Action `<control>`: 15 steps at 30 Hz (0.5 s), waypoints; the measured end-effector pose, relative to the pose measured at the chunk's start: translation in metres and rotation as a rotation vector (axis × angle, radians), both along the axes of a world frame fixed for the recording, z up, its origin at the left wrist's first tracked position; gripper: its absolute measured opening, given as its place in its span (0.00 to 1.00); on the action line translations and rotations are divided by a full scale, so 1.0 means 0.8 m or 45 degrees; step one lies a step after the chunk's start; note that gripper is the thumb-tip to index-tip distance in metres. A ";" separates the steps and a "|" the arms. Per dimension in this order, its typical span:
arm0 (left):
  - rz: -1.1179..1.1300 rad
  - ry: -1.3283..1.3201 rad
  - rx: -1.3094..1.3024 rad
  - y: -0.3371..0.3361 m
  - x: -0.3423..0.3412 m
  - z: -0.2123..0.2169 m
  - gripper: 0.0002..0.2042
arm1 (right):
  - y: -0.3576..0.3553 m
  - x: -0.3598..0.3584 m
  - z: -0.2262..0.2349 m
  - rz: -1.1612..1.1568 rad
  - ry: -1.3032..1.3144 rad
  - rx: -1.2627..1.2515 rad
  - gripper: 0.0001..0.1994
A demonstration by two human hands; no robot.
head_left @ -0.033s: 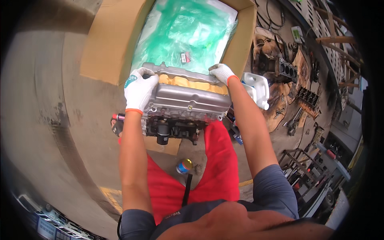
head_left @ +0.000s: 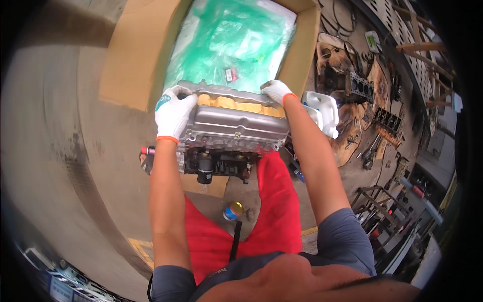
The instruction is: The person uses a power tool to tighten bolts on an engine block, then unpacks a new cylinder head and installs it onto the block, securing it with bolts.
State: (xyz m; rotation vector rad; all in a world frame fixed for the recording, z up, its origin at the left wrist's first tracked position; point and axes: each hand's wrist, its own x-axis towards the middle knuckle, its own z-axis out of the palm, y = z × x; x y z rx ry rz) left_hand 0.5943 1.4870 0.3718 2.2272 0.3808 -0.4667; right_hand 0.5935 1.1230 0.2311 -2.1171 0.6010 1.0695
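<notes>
A car engine [head_left: 221,138] with a silvery-grey valve cover [head_left: 241,122] stands in front of me. Along the top of the cover runs a tan, wavy strip [head_left: 236,104]. My left hand [head_left: 173,113], in a white knit glove with an orange cuff, is closed on the cover's far left corner. At the far right end, my right hand [head_left: 276,92], gloved alike, has its fingers curled over the cover's edge. The fingertips of both hands are partly hidden. A black oil filter [head_left: 205,170] sticks out of the engine's near side.
Beyond the engine is an open cardboard box [head_left: 132,55] lined with green-tinted plastic film [head_left: 226,45]. A white jug [head_left: 327,113] stands at right, near a bare engine block [head_left: 359,86] and scattered parts. A small can [head_left: 232,211] sits between my legs.
</notes>
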 end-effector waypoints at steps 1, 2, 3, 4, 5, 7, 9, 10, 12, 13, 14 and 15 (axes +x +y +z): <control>-0.027 -0.022 -0.017 -0.001 0.012 -0.019 0.15 | -0.006 0.010 -0.026 0.124 0.013 -0.016 0.21; -0.060 -0.043 -0.052 -0.007 0.026 -0.035 0.15 | -0.018 0.016 -0.064 0.528 -0.074 -0.100 0.19; -0.076 -0.014 -0.046 -0.014 0.033 -0.038 0.15 | -0.031 0.020 -0.105 0.908 -0.199 -0.208 0.18; -0.084 0.010 -0.021 -0.022 0.046 -0.045 0.15 | -0.050 0.023 -0.143 1.580 -0.395 -0.364 0.16; -0.055 0.043 -0.028 -0.020 0.055 -0.057 0.14 | -0.040 0.037 -0.155 1.210 -0.251 -0.280 0.15; -0.063 0.077 -0.021 -0.025 0.070 -0.076 0.14 | -0.036 0.049 -0.194 0.793 -0.056 -0.228 0.16; -0.096 0.107 0.047 -0.044 0.098 -0.087 0.14 | -0.044 0.059 -0.227 0.696 0.075 -0.252 0.18; -0.033 0.094 0.029 -0.024 0.089 -0.103 0.14 | -0.011 0.071 -0.217 0.679 0.135 -0.217 0.18; -0.146 0.111 0.120 -0.039 0.106 -0.109 0.14 | -0.003 0.086 -0.180 0.446 0.151 -0.258 0.18; -0.134 0.110 0.137 -0.041 0.108 -0.116 0.13 | 0.002 0.085 -0.160 0.257 0.086 -0.304 0.18; -0.146 0.094 0.107 -0.037 0.107 -0.123 0.12 | 0.005 0.082 -0.139 0.081 0.020 -0.349 0.18; -0.109 0.141 0.053 -0.037 0.104 -0.124 0.12 | 0.004 0.078 -0.121 0.048 -0.009 -0.357 0.18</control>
